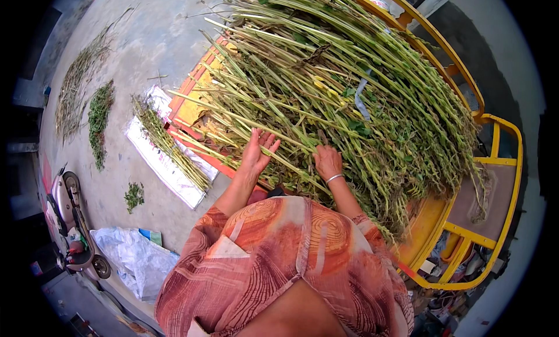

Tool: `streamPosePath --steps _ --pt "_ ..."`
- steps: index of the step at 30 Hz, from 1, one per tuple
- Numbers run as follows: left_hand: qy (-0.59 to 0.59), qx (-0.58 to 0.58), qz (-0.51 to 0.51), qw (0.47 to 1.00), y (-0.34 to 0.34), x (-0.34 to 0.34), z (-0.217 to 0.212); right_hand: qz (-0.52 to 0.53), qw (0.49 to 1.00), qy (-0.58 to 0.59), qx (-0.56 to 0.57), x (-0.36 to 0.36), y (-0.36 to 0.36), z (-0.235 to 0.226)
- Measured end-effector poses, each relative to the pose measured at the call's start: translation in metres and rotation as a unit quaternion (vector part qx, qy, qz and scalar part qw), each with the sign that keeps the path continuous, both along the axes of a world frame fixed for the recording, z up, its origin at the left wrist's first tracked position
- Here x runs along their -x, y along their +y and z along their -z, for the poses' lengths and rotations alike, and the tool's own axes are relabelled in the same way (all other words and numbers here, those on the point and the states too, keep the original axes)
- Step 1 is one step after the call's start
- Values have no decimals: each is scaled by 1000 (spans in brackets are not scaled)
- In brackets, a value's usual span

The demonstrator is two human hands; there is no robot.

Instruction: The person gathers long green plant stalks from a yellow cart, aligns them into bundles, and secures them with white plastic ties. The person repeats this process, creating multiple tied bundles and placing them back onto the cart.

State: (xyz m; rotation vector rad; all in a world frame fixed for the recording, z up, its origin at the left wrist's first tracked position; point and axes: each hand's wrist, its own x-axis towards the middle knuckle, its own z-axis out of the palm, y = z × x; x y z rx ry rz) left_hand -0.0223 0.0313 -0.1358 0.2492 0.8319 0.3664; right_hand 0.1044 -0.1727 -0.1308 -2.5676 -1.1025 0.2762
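Note:
A thick heap of cut green stalks (326,75), with pods along them that look like sesame, lies across a yellow and orange cart bed (195,107). My left hand (256,153) is at the heap's near left edge, palm turned up and fingers apart. A pale long stalk (233,115) runs just behind its fingertips; whether they touch cannot be made out. To its right, my right hand (328,162), with a bracelet at the wrist, has its fingers curled round a stalk at the near side of the heap. Leaves partly hide its fingertips.
Yellow rails (460,63) border the cart at the far right. On the concrete floor at left, a stalk bundle (174,147) rests on a white sack (148,140). Beyond are smaller plant piles (100,124), a scooter (73,220) and a crumpled plastic sheet (137,261).

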Motion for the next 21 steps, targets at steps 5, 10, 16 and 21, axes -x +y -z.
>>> streamPosePath --steps 5,10,16,21 --pt "-59 -97 14 993 -3 -6 -40 -13 999 22 -48 21 -17 -23" --pt "-69 -133 15 989 1 2 -40 35 970 169 -170 20 -32 -26" --pt "-54 -183 -42 981 40 10 -51 35 989 86 -115 12 -110 -5" --pt "-108 -177 -15 978 51 3 -46 17 994 72 -82 19 -145 2"
